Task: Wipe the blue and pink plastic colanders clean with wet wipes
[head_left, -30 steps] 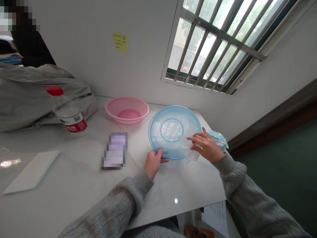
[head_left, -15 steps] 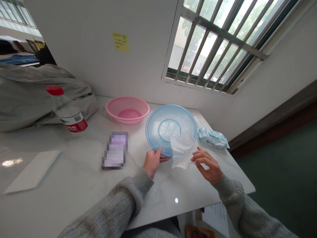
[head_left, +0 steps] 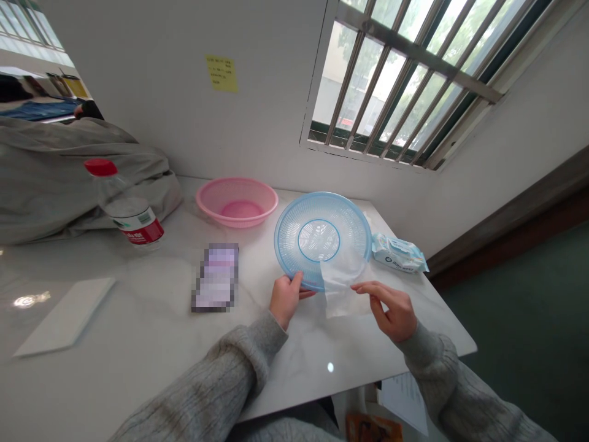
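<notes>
A round blue plastic basket with a slotted base tilts up from the table. My left hand grips its near rim, thumb on the inside and fingers beneath. Over the rim's near right part hangs a thin white wipe, its lower end below the basket. My right hand is at the wipe's right side, fingers stretched out and thumb apart, with fingertips at the cloth. Whether they press on it I cannot tell. Right of the basket lies a light-blue pack of wipes.
A pink basket stands against the wall. Left of my hands lies a phone with a blurred screen. Farther left are a red-capped bottle, a white flat sheet and a grey cloth. The table's right edge slants close by my right arm.
My right fingers have straightened and moved left onto the wipe's edge. The wipe's lower end has spread to the right. My left hand keeps its grip on the rim.
</notes>
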Action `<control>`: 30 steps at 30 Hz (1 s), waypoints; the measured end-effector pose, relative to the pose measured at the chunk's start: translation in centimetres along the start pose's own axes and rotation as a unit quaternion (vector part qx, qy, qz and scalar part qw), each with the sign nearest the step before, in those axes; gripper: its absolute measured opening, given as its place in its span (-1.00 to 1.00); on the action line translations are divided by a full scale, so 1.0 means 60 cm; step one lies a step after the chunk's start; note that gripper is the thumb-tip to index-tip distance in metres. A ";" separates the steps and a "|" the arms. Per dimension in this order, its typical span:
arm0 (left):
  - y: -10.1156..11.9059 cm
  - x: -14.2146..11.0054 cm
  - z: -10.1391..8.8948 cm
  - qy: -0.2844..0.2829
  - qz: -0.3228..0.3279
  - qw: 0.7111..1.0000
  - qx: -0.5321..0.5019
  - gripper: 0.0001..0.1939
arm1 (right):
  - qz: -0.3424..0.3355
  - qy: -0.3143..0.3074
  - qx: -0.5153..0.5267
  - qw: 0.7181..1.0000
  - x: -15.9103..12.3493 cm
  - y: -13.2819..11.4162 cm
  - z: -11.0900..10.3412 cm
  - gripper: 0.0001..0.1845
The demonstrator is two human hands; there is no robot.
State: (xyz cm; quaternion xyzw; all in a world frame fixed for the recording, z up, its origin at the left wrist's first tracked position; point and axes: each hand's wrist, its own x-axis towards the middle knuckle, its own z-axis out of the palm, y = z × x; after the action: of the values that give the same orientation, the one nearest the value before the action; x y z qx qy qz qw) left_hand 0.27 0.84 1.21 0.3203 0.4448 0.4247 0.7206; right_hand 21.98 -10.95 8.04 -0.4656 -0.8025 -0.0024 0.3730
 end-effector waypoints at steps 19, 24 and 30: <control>0.008 -0.014 -0.003 -0.076 0.100 0.992 -0.014 -0.50 | -0.082 -0.161 -0.332 0.926 0.051 0.071 0.100 -0.42; 0.018 -0.038 0.002 -0.152 0.167 0.974 -0.007 -0.31 | -0.050 0.029 -0.153 0.987 0.071 0.075 0.058 -0.59; 0.010 -0.030 -0.001 -0.140 0.151 0.978 0.029 -0.37 | 0.202 0.293 0.261 0.897 0.139 0.066 0.053 -0.79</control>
State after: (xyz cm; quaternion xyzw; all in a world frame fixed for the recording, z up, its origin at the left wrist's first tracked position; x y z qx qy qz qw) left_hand -0.40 -0.49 2.35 0.4612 0.2983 0.4664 0.6934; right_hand 20.66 -1.37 9.41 -0.4815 -0.5172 0.1462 0.6923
